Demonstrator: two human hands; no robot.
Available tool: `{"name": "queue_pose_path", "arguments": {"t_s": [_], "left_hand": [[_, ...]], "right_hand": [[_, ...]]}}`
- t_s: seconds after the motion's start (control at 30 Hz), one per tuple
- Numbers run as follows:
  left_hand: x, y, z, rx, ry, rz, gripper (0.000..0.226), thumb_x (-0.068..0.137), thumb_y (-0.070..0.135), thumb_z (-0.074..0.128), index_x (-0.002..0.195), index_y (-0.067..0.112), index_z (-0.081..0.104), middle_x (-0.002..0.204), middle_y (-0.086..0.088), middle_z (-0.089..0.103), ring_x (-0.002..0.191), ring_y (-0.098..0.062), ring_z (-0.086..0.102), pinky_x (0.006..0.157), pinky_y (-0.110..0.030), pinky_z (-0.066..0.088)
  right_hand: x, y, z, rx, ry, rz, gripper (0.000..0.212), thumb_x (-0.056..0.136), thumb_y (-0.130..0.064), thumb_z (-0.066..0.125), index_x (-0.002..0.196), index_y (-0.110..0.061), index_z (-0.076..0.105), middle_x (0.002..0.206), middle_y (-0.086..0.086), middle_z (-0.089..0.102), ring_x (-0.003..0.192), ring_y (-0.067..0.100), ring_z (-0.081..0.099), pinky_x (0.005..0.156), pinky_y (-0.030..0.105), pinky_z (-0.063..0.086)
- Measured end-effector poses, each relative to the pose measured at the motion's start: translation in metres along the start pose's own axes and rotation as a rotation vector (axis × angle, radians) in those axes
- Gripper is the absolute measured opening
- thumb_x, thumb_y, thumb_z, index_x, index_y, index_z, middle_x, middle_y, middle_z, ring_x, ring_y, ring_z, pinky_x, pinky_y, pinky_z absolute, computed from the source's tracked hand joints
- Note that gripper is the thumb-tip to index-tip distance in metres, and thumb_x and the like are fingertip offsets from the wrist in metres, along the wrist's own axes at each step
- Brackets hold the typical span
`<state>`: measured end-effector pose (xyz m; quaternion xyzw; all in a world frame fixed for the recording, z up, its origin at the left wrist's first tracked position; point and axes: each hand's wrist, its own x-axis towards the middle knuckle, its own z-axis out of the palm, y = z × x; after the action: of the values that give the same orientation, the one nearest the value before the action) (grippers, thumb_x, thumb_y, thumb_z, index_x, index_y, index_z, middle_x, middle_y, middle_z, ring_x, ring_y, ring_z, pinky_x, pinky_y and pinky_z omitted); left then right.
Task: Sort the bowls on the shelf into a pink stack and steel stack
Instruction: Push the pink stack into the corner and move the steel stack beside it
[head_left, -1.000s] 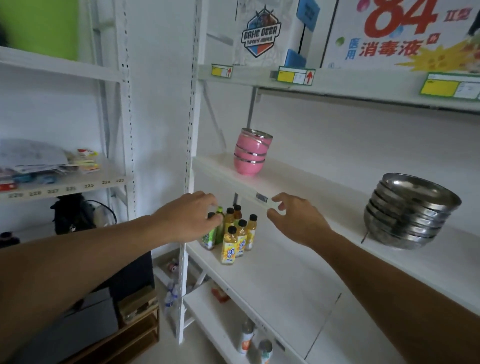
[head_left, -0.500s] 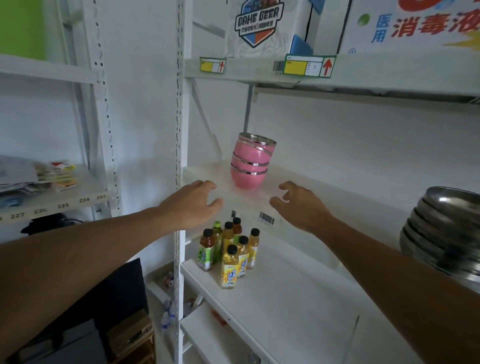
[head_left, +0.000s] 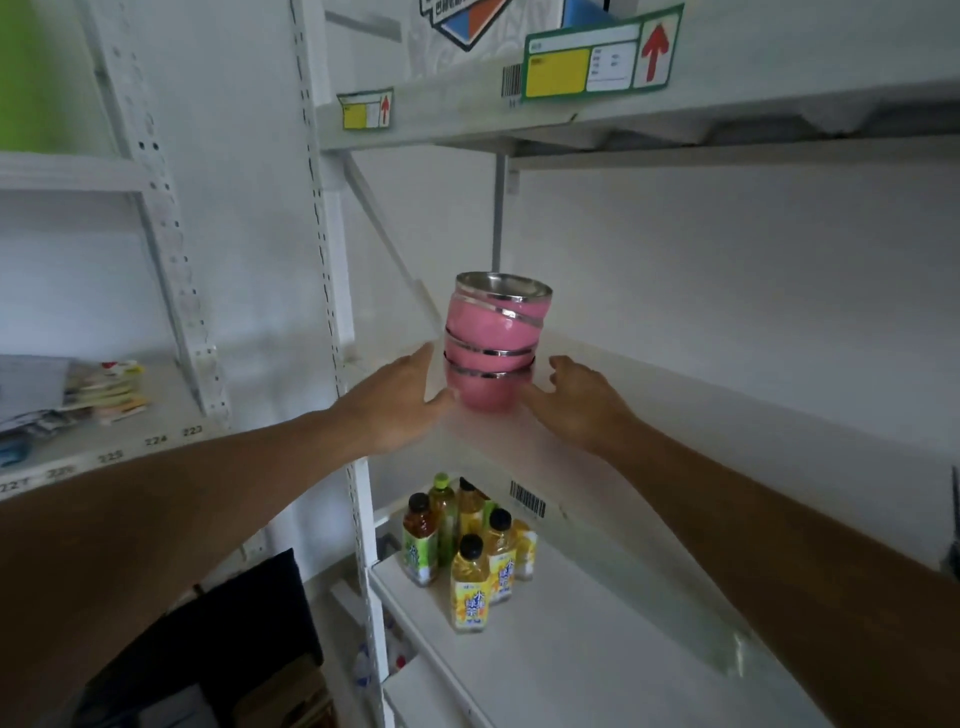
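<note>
A stack of pink bowls (head_left: 493, 343) with steel rims stands at the left end of the white shelf (head_left: 675, 410); the top bowl sits tilted. My left hand (head_left: 400, 400) is at the stack's left side, fingers spread, thumb touching the bottom bowl. My right hand (head_left: 576, 400) is at the stack's right side, fingers apart, touching or nearly touching the bottom bowl. Neither hand has closed around the stack. The steel stack is out of view to the right.
Several drink bottles (head_left: 467, 545) stand on the shelf below. The upper shelf (head_left: 571, 104) carries yellow price labels. A perforated upright post (head_left: 332, 312) stands left of the bowls. The neighbouring rack (head_left: 104, 447) holds papers.
Both hands have risen from the shelf's front edge to either side of the pink stack. The view has turned left and closer, so the steel stack has left the frame.
</note>
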<state>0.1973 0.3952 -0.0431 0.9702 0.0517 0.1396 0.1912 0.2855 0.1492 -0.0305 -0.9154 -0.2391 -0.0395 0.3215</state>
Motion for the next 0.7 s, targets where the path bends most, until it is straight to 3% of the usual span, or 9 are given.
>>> {"name": "queue_pose_path", "arguments": {"t_s": [0.07,0.17,0.27,0.37,0.47,0.7], "left_hand": [[0.007,-0.001,0.011,-0.097,0.022,0.039,0.095,0.098,0.076,0.042,0.173,0.028,0.01,0.179,0.0,0.029,0.159,-0.021,0.038,0.119,-0.031,0.032],[0.014,-0.002,0.022,-0.26,0.027,0.14,0.067,0.103,0.065,0.047,0.164,0.043,0.033,0.168,0.01,0.049,0.148,-0.02,0.052,0.113,-0.033,0.042],[0.026,-0.006,0.023,-0.412,0.084,0.153,0.045,0.11,0.041,0.055,0.155,0.033,0.055,0.153,0.009,0.064,0.138,-0.016,0.062,0.117,-0.039,0.049],[0.047,-0.01,0.018,-0.482,0.109,0.113,0.033,0.108,0.025,0.06,0.14,0.027,0.07,0.136,0.008,0.075,0.126,-0.012,0.069,0.113,-0.04,0.053],[0.072,-0.014,0.018,-0.495,0.098,0.1,0.033,0.104,0.018,0.061,0.133,0.026,0.075,0.131,0.008,0.078,0.126,-0.013,0.069,0.113,-0.04,0.052],[0.129,-0.025,0.024,-0.547,0.031,0.102,0.033,0.102,0.02,0.065,0.133,0.023,0.076,0.131,0.007,0.078,0.134,-0.009,0.064,0.119,-0.042,0.047]], "right_hand": [[0.008,0.004,0.005,0.028,-0.003,0.008,0.094,0.095,-0.073,0.051,0.163,-0.01,0.035,0.162,0.013,0.05,0.143,0.031,0.052,0.112,0.041,0.046],[0.019,0.008,0.011,0.024,0.001,-0.017,0.08,0.098,-0.068,0.05,0.154,-0.011,0.048,0.15,0.013,0.062,0.126,0.029,0.062,0.1,0.039,0.049],[0.031,0.008,0.016,0.037,-0.011,-0.043,0.067,0.097,-0.067,0.052,0.141,-0.017,0.059,0.131,0.004,0.071,0.107,0.021,0.064,0.087,0.036,0.049],[0.042,0.005,0.018,0.047,0.009,-0.011,0.06,0.096,-0.062,0.058,0.139,-0.02,0.062,0.126,0.0,0.074,0.113,0.022,0.067,0.088,0.034,0.049],[0.057,0.005,0.021,0.047,0.043,0.016,0.058,0.096,-0.061,0.06,0.139,-0.023,0.065,0.13,0.0,0.074,0.12,0.023,0.067,0.099,0.037,0.051],[0.1,0.004,0.029,0.055,0.086,0.11,0.046,0.096,-0.058,0.052,0.124,-0.026,0.071,0.12,-0.001,0.075,0.109,0.023,0.069,0.088,0.035,0.052]]}}
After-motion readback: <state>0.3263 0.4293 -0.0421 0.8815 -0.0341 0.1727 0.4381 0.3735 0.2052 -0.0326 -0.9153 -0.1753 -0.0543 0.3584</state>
